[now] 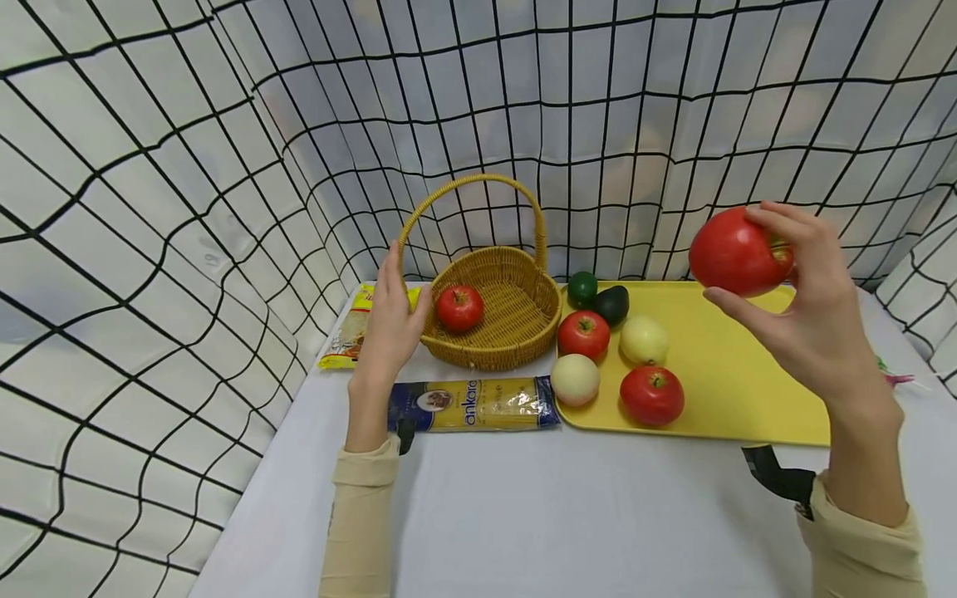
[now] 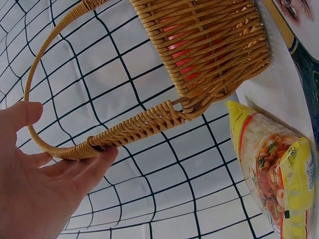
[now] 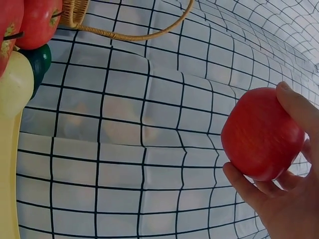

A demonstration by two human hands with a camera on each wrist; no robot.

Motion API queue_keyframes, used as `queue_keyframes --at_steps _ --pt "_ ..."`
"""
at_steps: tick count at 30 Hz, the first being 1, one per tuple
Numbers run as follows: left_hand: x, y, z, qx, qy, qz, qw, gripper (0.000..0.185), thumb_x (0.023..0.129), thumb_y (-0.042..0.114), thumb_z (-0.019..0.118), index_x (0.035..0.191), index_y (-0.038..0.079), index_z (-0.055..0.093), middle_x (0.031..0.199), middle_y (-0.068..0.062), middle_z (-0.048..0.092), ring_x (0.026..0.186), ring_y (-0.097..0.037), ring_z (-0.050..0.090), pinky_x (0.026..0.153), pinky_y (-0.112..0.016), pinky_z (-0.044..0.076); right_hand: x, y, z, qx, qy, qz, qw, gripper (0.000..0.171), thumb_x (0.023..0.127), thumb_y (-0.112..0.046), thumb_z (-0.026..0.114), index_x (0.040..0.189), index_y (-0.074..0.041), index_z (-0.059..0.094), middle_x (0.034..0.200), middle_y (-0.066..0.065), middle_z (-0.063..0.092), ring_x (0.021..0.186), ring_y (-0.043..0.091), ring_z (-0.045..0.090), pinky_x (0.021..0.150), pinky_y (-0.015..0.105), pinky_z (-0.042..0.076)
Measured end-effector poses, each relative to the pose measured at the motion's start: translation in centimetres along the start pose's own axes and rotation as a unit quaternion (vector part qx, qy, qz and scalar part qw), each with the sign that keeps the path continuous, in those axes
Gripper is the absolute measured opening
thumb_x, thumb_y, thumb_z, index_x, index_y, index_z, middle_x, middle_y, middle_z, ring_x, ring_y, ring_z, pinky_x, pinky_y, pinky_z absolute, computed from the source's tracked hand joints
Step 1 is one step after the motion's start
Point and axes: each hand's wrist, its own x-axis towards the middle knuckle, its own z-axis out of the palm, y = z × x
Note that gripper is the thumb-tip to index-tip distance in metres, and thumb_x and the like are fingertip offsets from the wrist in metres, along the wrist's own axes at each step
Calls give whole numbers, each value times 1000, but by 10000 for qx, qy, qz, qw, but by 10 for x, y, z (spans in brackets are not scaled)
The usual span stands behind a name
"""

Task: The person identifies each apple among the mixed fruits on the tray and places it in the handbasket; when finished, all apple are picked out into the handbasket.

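My right hand (image 1: 803,307) holds a large red apple (image 1: 736,253) up in the air above the right part of the yellow tray (image 1: 740,374); the wrist view shows fingers curled round the apple (image 3: 261,134). My left hand (image 1: 392,320) rests with straight fingers against the left rim and handle base of the wicker basket (image 1: 516,328), which holds one red apple (image 1: 459,307). In the left wrist view the fingertips (image 2: 97,162) touch the basket handle (image 2: 134,127).
On the tray lie two red apples (image 1: 583,334) (image 1: 651,395), two pale fruits (image 1: 644,340) (image 1: 575,379), an avocado (image 1: 613,305) and a dark green fruit (image 1: 581,288). A pasta packet (image 1: 474,404) lies before the basket, a noodle packet (image 1: 351,328) to its left. Grid-patterned walls surround the table.
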Motion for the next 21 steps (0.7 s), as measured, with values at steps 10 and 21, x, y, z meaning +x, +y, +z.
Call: queue_keyframes --at_steps 10,21 --pt "1 -2 -4 3 47 34 10000 79 108 35 50 167 24 -1 174 -7 11 161 -29 18 128 -55 27 0 6 13 -271 -545 338 9976 95 74 -1 90 153 -29 46 160 6 40 142 27 42 94 -5 30" --pt "0 3 -1 -73 -73 -102 9999 81 108 40 49 166 27 -6 175 -6 6 162 -30 14 128 -57 25 17 3 78 -166 -1897 186 9815 75 86 -25 84 151 -25 48 155 15 42 130 37 51 94 60 58"
